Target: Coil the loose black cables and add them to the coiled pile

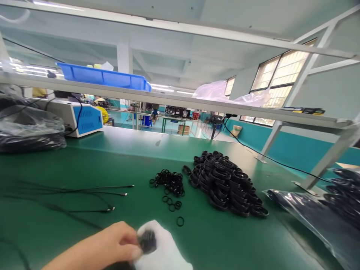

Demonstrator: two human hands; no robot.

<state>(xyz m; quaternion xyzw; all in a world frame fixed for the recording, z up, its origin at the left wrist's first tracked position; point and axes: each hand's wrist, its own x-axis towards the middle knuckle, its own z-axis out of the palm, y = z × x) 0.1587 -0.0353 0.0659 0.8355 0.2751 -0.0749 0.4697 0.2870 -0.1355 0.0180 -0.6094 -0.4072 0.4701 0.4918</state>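
Note:
At the bottom of the head view, my bare left hand (123,242) pinches the edge of a small dark bundle (148,241), smeared by motion. My right hand (165,251), in a white glove, closes around the bundle from the other side. Its exact kind is too blurred to tell. Just beyond my hands lie several loose small black rings (180,221), with a heap of such rings (170,180) behind them. To the right rises a large pile of coiled black cables (225,183). Black cables with small plugs (107,210) stretch across the table at the left.
The green table (135,161) carries a blue-and-white machine (87,120) and a clear plastic bag (30,127) at the left. More bagged black items (317,213) lie at the right. Overhead, a shelf (174,98) holds a blue tray (104,78).

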